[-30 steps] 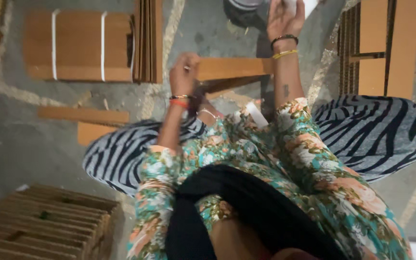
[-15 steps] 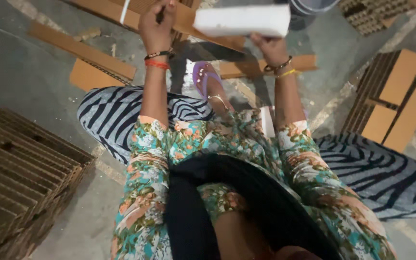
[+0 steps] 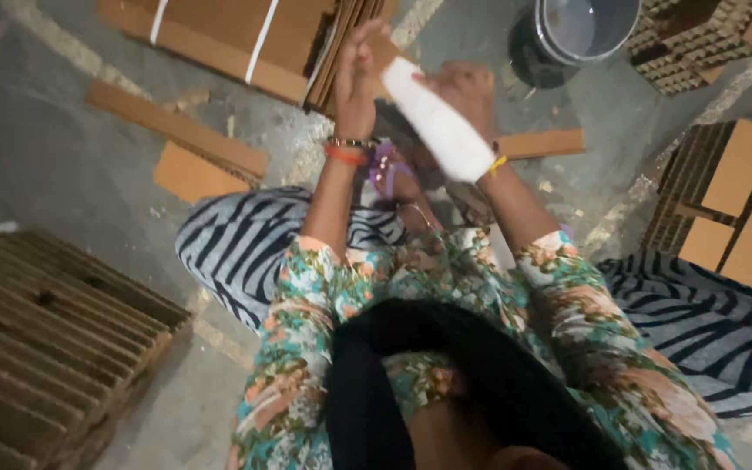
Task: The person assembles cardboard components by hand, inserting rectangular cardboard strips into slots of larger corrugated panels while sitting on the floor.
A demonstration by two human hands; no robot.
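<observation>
Honeycomb cardboard block [image 3: 41,348]: lower left, on the concrete floor [image 3: 63,165], well left of the white roll.
Cardboard strip [image 3: 176,139]: lies flat on the floor, left of and lower than the white roll; a small cardboard piece [image 3: 189,174] just beside it.
Strapped cardboard bundle [image 3: 228,39]: upper left of the white roll, bound by two white straps, with thin sheets stacked on edge at its right side.
Left hand [image 3: 357,74]: raised just left of the white roll, bangles at the wrist; fingers curled close around the roll's upper end, though blur hides the exact grip.
White roll [image 3: 437,117]: held up between both hands, tilted from upper left to lower right, above the person's lap.
Right hand [image 3: 467,87]: touching the white roll from behind and right; fingers bent against it, mostly hidden by the roll, so the grip is unclear.
Grey bucket [image 3: 580,35]: upper right of the white roll, standing on the floor.
Cardboard stacks [image 3: 733,187]: well right of the white roll, leaning on edge.
Striped trousers [image 3: 245,239]: below the white roll, legs spread to both sides.
</observation>
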